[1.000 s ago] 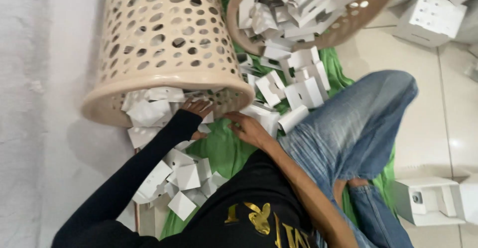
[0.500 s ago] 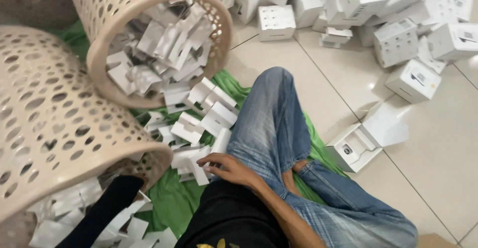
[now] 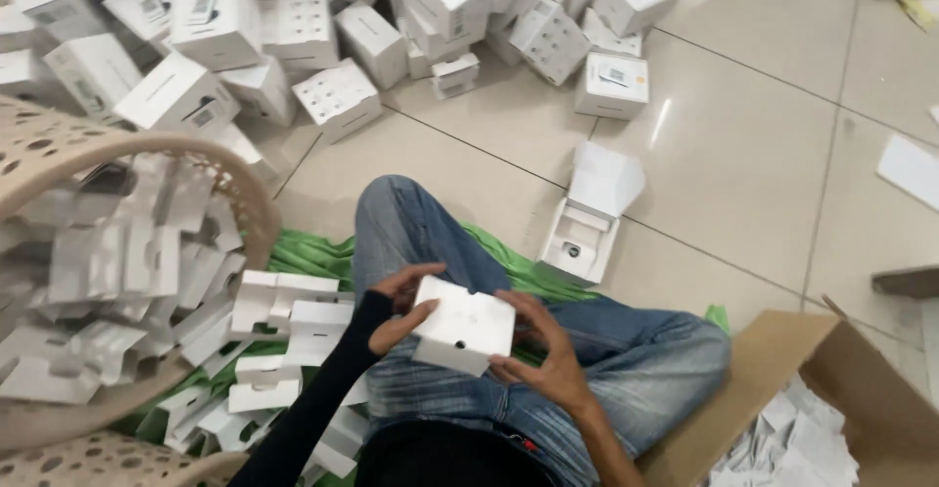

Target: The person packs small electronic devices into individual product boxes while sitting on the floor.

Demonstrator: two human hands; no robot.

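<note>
Now both hands have come up off the green cloth and hold a small white box, which was not in them half a second ago. The view has swung too, so the big pile of boxes fills the top.

At the left edge a tan basket with round holes lies tipped over, cut off by the edge of the picture. White card pieces spill out of it, too many and too blurry to count. A second basket peeks in at the bottom left corner, mostly hidden. The green cloth shows only in bits under the card pieces.

The left hand, in a long black sleeve, grips the left end of the small white box. Its fingers are bent around the box, thumb on top. The box sits over the lap, above the blue jeans. The right hand holds the right end, fingers spread a little and pressed on the side.

On the floor tiles just past the knee lies one open white box with its lid up. Behind it is the pile of shut white boxes, more than twenty, some cut off at the top.

At the bottom right corner one brown carton holds white scraps, half out of view.
</note>
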